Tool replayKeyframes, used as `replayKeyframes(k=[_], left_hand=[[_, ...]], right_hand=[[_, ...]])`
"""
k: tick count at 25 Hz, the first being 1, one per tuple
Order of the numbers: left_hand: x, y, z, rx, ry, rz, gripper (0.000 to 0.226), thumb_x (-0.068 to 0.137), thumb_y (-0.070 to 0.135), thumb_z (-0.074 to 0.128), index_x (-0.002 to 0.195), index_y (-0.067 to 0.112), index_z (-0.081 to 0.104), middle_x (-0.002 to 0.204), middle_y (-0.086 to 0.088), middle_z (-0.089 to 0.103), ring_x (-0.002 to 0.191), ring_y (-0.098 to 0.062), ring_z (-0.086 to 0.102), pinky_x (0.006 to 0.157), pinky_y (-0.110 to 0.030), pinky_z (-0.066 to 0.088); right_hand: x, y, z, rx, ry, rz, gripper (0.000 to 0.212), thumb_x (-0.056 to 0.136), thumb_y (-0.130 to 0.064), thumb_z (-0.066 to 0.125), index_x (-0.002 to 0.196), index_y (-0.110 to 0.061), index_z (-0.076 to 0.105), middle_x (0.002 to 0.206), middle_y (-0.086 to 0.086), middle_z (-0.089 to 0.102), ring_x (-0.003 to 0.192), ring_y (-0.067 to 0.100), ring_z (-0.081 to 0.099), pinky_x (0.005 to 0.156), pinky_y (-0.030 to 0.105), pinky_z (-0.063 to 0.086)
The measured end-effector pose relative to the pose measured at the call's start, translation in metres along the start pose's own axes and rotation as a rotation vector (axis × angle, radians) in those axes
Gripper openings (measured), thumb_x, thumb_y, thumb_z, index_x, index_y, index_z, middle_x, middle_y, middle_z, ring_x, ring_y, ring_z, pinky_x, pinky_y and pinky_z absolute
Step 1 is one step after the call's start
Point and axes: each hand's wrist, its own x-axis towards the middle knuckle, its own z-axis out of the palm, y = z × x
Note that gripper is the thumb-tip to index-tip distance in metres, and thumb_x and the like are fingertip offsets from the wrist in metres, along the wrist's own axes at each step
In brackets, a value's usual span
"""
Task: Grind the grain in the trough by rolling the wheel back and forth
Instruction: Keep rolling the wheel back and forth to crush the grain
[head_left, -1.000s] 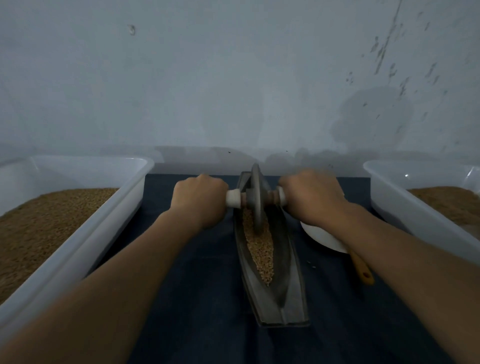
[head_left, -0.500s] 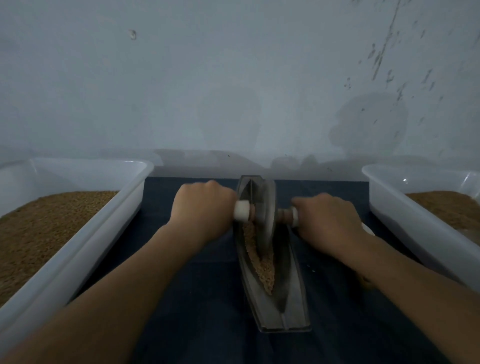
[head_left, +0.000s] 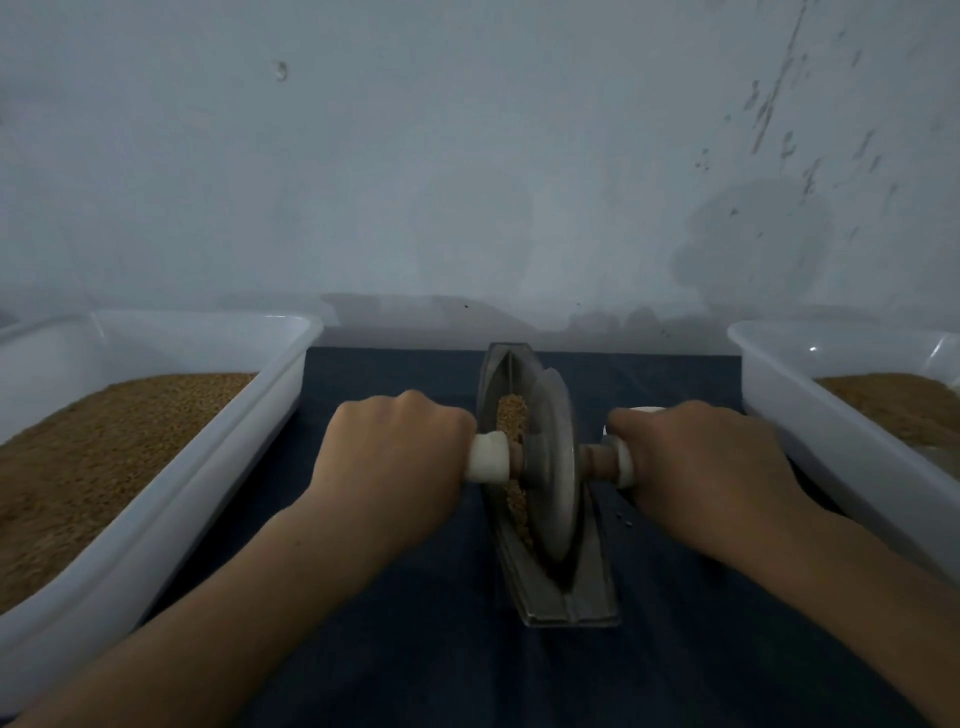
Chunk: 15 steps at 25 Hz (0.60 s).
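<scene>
A narrow metal boat-shaped trough (head_left: 569, 605) lies lengthwise on the dark blue cloth (head_left: 426, 649) in the middle. Brown grain (head_left: 511, 415) fills its groove, mostly left of the wheel. A grey metal wheel (head_left: 553, 467) stands upright in the middle of the trough on a wooden axle with white handle ends. My left hand (head_left: 395, 462) grips the left handle (head_left: 488, 457). On the other side my right hand (head_left: 696, 467) grips the right handle (head_left: 621, 462).
A white plastic tub (head_left: 171, 499) of brown grain stands at the left, a second white tub (head_left: 810, 415) with grain at the right. A white object (head_left: 641, 410) peeks out behind my right hand. A pale wall rises just behind the cloth.
The wheel has rolled from the far end of the trough toward me to about its middle, both hands moving back with it. Grain now shows beyond the wheel.
</scene>
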Motion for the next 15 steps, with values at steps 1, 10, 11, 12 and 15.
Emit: replayKeyframes(k=[1, 10, 11, 12, 15], left_hand=[[0.002, -0.001, 0.000, -0.013, -0.034, -0.004, 0.039, 0.075, 0.045, 0.069, 0.068, 0.034, 0.032, 0.058, 0.011, 0.030, 0.046, -0.009, 0.022, 0.045, -0.025, 0.013], [0.079, -0.009, 0.045, -0.091, -0.154, -0.155, 0.009, 0.088, 0.031, 0.057, 0.092, 0.027, 0.064, 0.080, 0.002, 0.056, 0.067, -0.021, 0.050, 0.059, -0.033, 0.039], [0.078, -0.009, 0.042, -0.089, -0.168, -0.143, 0.009, 0.088, 0.032, 0.058, 0.093, 0.027, 0.063, 0.080, 0.002, 0.055, 0.067, -0.021, 0.050, 0.059, -0.033, 0.039], [0.071, -0.009, 0.036, -0.083, -0.179, -0.124, 0.008, 0.088, 0.033, 0.058, 0.092, 0.027, 0.062, 0.078, 0.003, 0.053, 0.066, -0.020, 0.049, 0.059, -0.033, 0.039], [0.031, -0.002, 0.017, -0.032, -0.148, -0.050, 0.018, 0.085, 0.041, 0.062, 0.079, 0.031, 0.048, 0.067, 0.008, 0.040, 0.053, -0.012, 0.036, 0.049, -0.029, 0.028]], right_hand=[[0.001, 0.000, -0.002, -0.015, 0.007, -0.007, 0.044, 0.059, -0.037, 0.079, 0.069, -0.038, 0.036, 0.053, -0.013, 0.034, 0.043, 0.005, 0.028, 0.045, 0.020, 0.009], [0.104, 0.000, 0.039, 0.064, -0.020, 0.049, 0.026, 0.086, -0.028, 0.065, 0.072, -0.030, 0.043, 0.071, -0.005, 0.048, 0.067, 0.022, 0.051, 0.054, 0.027, 0.031], [0.102, -0.001, 0.036, 0.060, -0.024, 0.044, 0.026, 0.086, -0.028, 0.065, 0.073, -0.030, 0.042, 0.072, -0.005, 0.047, 0.069, 0.023, 0.054, 0.055, 0.028, 0.032], [0.092, -0.002, 0.032, 0.066, -0.029, 0.043, 0.027, 0.085, -0.029, 0.064, 0.073, -0.030, 0.040, 0.072, -0.005, 0.046, 0.069, 0.024, 0.053, 0.055, 0.029, 0.032], [0.037, -0.002, 0.020, 0.079, 0.006, 0.024, 0.037, 0.077, -0.032, 0.068, 0.070, -0.034, 0.033, 0.064, -0.011, 0.039, 0.057, 0.018, 0.043, 0.049, 0.026, 0.025]])
